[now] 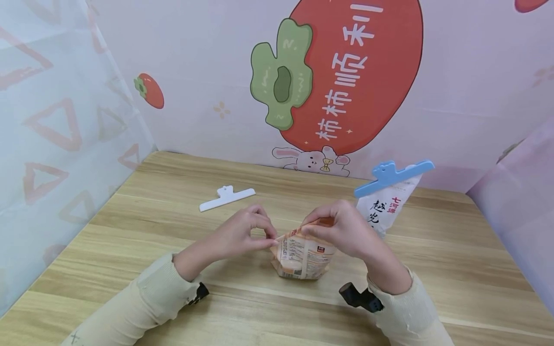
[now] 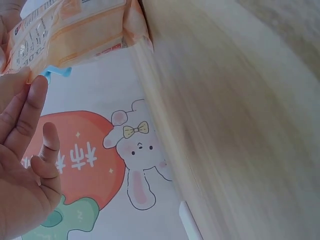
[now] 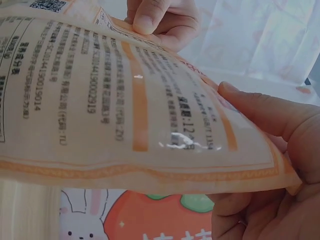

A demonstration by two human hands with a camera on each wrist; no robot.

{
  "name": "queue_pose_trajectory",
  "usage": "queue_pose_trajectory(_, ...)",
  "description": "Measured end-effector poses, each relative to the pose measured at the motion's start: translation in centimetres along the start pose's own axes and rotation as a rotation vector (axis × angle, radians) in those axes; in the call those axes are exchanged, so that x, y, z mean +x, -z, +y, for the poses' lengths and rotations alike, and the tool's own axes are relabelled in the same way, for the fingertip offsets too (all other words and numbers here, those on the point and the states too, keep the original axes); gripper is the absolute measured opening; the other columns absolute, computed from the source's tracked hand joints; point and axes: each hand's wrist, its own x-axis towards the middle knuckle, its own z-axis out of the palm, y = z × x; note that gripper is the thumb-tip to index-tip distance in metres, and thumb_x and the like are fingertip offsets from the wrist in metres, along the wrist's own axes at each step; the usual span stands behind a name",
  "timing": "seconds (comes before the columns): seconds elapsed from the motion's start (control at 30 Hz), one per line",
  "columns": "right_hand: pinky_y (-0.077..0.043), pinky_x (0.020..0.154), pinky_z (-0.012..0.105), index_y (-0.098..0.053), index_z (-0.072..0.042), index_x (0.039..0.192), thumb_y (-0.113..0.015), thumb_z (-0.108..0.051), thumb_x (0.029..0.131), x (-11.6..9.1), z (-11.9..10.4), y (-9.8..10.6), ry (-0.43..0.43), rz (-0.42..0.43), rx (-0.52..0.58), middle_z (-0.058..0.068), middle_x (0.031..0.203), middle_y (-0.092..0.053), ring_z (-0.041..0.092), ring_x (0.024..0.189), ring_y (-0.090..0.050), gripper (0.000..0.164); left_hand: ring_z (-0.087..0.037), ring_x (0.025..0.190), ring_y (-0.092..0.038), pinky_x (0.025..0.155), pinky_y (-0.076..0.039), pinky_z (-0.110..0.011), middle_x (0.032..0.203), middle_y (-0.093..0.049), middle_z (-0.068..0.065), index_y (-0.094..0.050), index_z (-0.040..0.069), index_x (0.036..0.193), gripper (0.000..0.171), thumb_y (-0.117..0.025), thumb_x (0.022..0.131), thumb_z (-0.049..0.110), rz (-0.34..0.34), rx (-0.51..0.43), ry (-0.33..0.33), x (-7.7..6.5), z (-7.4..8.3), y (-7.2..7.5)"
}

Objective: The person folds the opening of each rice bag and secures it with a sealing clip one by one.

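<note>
An orange and cream food packet (image 1: 303, 257) covered in small print stands on the wooden table between the two hands. At its upper left corner my left hand (image 1: 244, 233) pinches the edge between thumb and finger; the left wrist view shows this left hand (image 2: 30, 145) at the packet (image 2: 90, 32) with its other fingers loosely bent. My right hand (image 1: 346, 233) pinches the top edge on the right. Close up in the right wrist view, the right hand (image 3: 272, 145) has its thumb on the printed face and its fingers behind the packet (image 3: 100, 100).
A white sealing clip (image 1: 227, 197) lies on the table (image 1: 151, 230) at the back left. Behind the right hand stands a white bag (image 1: 387, 206) with a blue sealing clip (image 1: 391, 178) across its top. A printed backdrop (image 1: 195, 129) rises along the table's far edge.
</note>
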Motion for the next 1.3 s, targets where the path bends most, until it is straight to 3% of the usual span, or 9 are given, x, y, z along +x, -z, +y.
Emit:
queue_pose_trajectory(0.43,-0.056,0.065,0.024,-0.078,-0.004,0.086,-0.077,-0.007,0.085,0.1,0.6,0.2,-0.013,0.019,0.011,0.008,0.085,-0.075,0.014,0.076,-0.064,0.003,-0.005,0.082,-0.058,0.075,-0.057,-0.032,0.081,-0.071,0.006,-0.075,0.011,0.082,0.004,-0.077,0.085,0.010,-0.045,0.000,0.026,0.3,0.2,0.0)
queue_pose_trajectory(0.67,-0.057,0.063,0.024,-0.078,-0.004,0.086,-0.077,-0.007,0.085,0.0,0.9,0.1,0.021,0.041,-0.024,0.005,0.081,-0.074,0.010,0.070,-0.064,0.003,-0.011,0.086,-0.055,0.078,-0.052,-0.033,0.081,-0.069,0.011,-0.073,0.017,0.080,0.007,-0.076,0.086,0.015,-0.070,0.003,0.027,0.9,0.1,-0.1)
queue_pose_trajectory(0.87,-0.057,0.061,0.024,-0.078,-0.005,0.087,-0.078,-0.009,0.084,-0.1,1.1,0.1,0.051,0.076,-0.070,0.001,0.078,-0.073,0.008,0.067,-0.063,0.004,-0.012,0.098,-0.047,0.083,-0.047,-0.036,0.088,-0.068,0.014,-0.079,0.023,0.093,0.009,-0.077,0.087,0.029,0.014,-0.031,0.053,2.1,1.0,-0.3)
queue_pose_trajectory(1.03,-0.057,0.062,0.024,-0.078,-0.006,0.088,-0.078,-0.009,0.084,0.0,1.1,0.2,0.080,0.071,-0.067,0.001,0.078,-0.073,0.008,0.067,-0.063,0.005,-0.012,0.100,-0.047,0.081,-0.046,-0.030,0.087,-0.067,0.010,-0.080,0.019,0.090,0.007,-0.078,0.086,0.025,0.098,-0.061,0.016,3.1,2.0,-0.8)
queue_pose_trajectory(1.3,-0.058,0.066,0.024,-0.078,-0.006,0.087,-0.078,-0.009,0.084,0.2,0.8,0.1,0.062,0.055,-0.046,0.001,0.080,-0.074,0.009,0.070,-0.066,0.004,-0.012,0.099,-0.048,0.079,-0.047,-0.028,0.081,-0.071,0.011,-0.079,0.016,0.086,0.004,-0.078,0.086,0.020,0.122,-0.092,0.009,3.4,2.3,-0.9)
